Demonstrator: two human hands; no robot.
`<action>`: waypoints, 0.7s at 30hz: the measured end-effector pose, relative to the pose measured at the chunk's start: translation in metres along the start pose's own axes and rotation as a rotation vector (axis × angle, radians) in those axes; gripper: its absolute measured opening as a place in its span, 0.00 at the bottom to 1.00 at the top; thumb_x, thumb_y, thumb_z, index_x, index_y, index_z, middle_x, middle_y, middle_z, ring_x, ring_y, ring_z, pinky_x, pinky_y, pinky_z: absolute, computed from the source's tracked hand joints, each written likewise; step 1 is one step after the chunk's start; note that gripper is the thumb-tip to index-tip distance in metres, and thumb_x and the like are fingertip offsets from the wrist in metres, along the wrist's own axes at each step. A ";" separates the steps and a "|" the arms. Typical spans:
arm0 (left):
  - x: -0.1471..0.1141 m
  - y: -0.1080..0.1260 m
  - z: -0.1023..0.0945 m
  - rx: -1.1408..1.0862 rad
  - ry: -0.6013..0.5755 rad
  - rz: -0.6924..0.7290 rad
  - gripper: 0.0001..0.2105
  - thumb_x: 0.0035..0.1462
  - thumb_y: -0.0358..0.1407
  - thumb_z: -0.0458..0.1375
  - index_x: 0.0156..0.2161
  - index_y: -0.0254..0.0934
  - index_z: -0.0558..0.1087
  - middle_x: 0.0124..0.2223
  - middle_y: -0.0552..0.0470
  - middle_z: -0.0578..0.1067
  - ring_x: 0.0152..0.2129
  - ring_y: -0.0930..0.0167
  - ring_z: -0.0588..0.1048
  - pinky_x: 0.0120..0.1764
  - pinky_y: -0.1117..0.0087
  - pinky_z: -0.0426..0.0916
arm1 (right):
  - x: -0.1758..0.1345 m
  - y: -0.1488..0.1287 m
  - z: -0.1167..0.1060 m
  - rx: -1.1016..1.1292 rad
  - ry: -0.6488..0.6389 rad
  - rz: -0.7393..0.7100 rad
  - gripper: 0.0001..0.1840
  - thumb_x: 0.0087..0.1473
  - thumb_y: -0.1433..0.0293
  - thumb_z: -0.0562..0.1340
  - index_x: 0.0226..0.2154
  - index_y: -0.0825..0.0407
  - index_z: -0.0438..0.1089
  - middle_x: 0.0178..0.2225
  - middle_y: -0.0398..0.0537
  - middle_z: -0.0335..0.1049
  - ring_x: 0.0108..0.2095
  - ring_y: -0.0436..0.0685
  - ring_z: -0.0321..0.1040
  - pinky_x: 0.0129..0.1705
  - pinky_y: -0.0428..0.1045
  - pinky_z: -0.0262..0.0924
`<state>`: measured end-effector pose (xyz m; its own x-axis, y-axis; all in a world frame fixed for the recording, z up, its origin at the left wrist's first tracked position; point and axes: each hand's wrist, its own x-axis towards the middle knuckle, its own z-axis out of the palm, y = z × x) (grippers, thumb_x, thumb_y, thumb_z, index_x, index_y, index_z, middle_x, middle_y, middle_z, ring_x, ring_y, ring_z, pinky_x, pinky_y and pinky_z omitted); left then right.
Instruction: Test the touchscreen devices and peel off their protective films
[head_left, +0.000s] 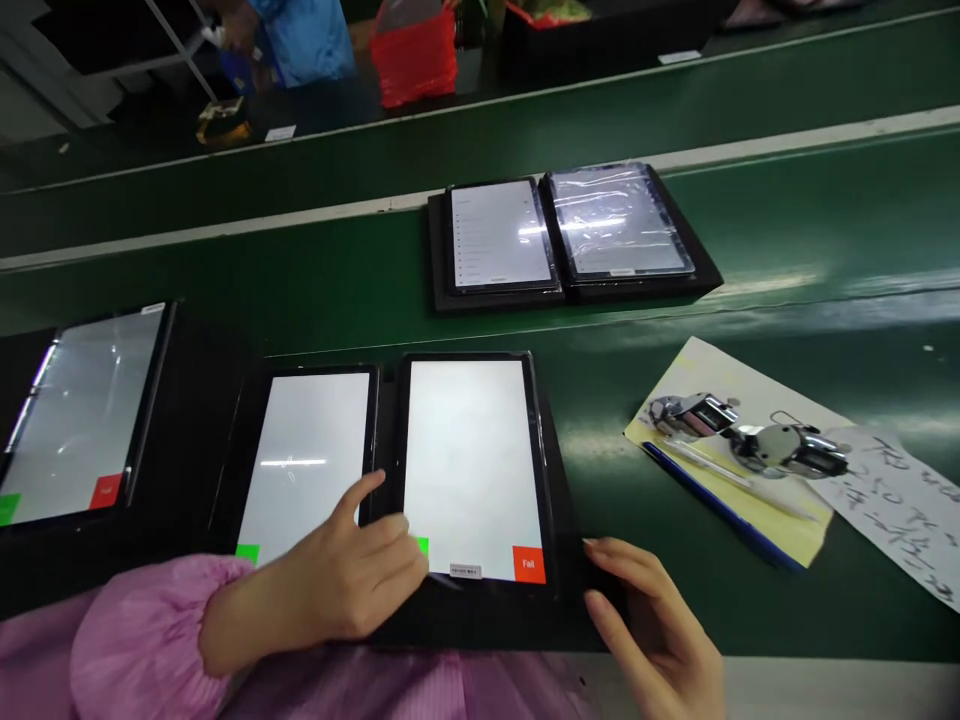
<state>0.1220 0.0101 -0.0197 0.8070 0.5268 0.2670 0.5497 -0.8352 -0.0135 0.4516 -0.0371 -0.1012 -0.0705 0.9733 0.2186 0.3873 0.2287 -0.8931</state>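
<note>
My left hand reaches over the lower left corner of a lit tablet, partly covering its green box. One finger stands out from the others, which are bent; I see nothing held. The tablet has a white screen, a red "Fail" box and a small label at its bottom edge. A second white-screened tablet lies close on its left, its lower part hidden by my left hand. Both rest on black holders. My right hand is beside the right tablet's holder, thumb and fingers apart, with nothing visible between them.
Another tablet lies at far left. Farther back, a listing-screen tablet and a film-covered tablet sit on black holders. To the right, two metal tally counters, pens and handwritten paper lie together. A blue-clad person is opposite.
</note>
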 end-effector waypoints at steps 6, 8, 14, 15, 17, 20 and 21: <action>0.076 -0.107 -0.009 0.301 0.093 -0.403 0.08 0.70 0.32 0.53 0.40 0.37 0.74 0.37 0.48 0.76 0.37 0.63 0.75 0.55 0.48 0.68 | 0.003 -0.001 0.007 -0.139 -0.033 -0.054 0.14 0.64 0.60 0.69 0.47 0.48 0.69 0.48 0.53 0.71 0.48 0.59 0.75 0.47 0.52 0.74; 0.092 -0.139 -0.011 0.164 0.005 -0.686 0.08 0.70 0.34 0.52 0.42 0.36 0.73 0.42 0.44 0.76 0.39 0.59 0.76 0.51 0.48 0.69 | 0.005 -0.003 0.008 -0.189 -0.044 -0.075 0.16 0.63 0.58 0.70 0.45 0.48 0.68 0.47 0.52 0.70 0.47 0.59 0.75 0.46 0.52 0.73; 0.096 -0.152 0.003 -0.504 -0.121 -0.997 0.05 0.70 0.37 0.55 0.40 0.40 0.69 0.37 0.51 0.80 0.33 0.66 0.79 0.37 0.65 0.69 | 0.014 -0.005 0.004 -0.223 -0.084 -0.073 0.18 0.63 0.54 0.70 0.41 0.48 0.65 0.45 0.50 0.69 0.45 0.58 0.74 0.42 0.51 0.72; 0.095 -0.149 0.005 -0.581 -0.104 -1.008 0.05 0.70 0.37 0.55 0.40 0.40 0.69 0.37 0.51 0.81 0.33 0.66 0.80 0.36 0.67 0.69 | 0.015 -0.005 0.003 -0.227 -0.092 -0.074 0.19 0.63 0.54 0.70 0.40 0.47 0.64 0.44 0.50 0.69 0.44 0.58 0.74 0.41 0.51 0.72; 0.094 -0.143 0.008 -0.644 -0.084 -1.008 0.06 0.69 0.38 0.55 0.39 0.40 0.69 0.36 0.51 0.82 0.31 0.67 0.81 0.34 0.68 0.69 | 0.017 -0.006 0.001 -0.231 -0.101 -0.082 0.18 0.64 0.54 0.69 0.39 0.47 0.64 0.43 0.49 0.69 0.43 0.57 0.74 0.40 0.51 0.72; 0.096 -0.142 0.009 -0.528 -0.055 -1.002 0.05 0.68 0.37 0.55 0.39 0.40 0.70 0.37 0.51 0.82 0.29 0.68 0.80 0.34 0.67 0.69 | 0.018 -0.007 0.000 -0.221 -0.088 -0.094 0.17 0.65 0.56 0.69 0.38 0.47 0.64 0.43 0.49 0.69 0.44 0.57 0.74 0.42 0.50 0.72; 0.097 -0.143 0.009 -0.486 -0.051 -1.008 0.04 0.68 0.36 0.55 0.39 0.40 0.70 0.38 0.51 0.83 0.30 0.67 0.81 0.35 0.67 0.69 | 0.017 -0.007 0.001 -0.210 -0.080 -0.096 0.16 0.65 0.57 0.69 0.38 0.47 0.64 0.43 0.49 0.69 0.45 0.57 0.75 0.42 0.50 0.72</action>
<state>0.1237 0.1817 -0.0009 0.0547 0.9938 -0.0963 0.8236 0.0096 0.5671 0.4470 -0.0220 -0.0915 -0.1856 0.9477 0.2596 0.5575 0.3191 -0.7664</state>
